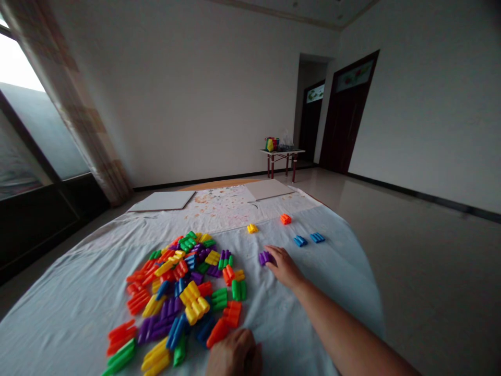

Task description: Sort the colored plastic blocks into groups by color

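Observation:
My right hand [285, 267] reaches over the cloth-covered table, its thumb and fingers closed on a purple block [265, 257]. At the near edge my left hand [235, 354] rests with curled fingers beside a red block [217, 332]; whether it holds anything is hidden. Left of both hands spreads a pile of ribbed plastic blocks in red, yellow, green, blue and purple, with a large yellow block [194, 302] on top. Beyond my right hand lie a yellow block [252, 228], an orange block [285, 219] and two blue blocks [300, 241].
Two flat boards lie at the far side of the table, one on the left [162, 201] and one on the right [270, 189]. Farther off, a small table [282, 152] with bags on it stands near the doors. A curtained window is at the left.

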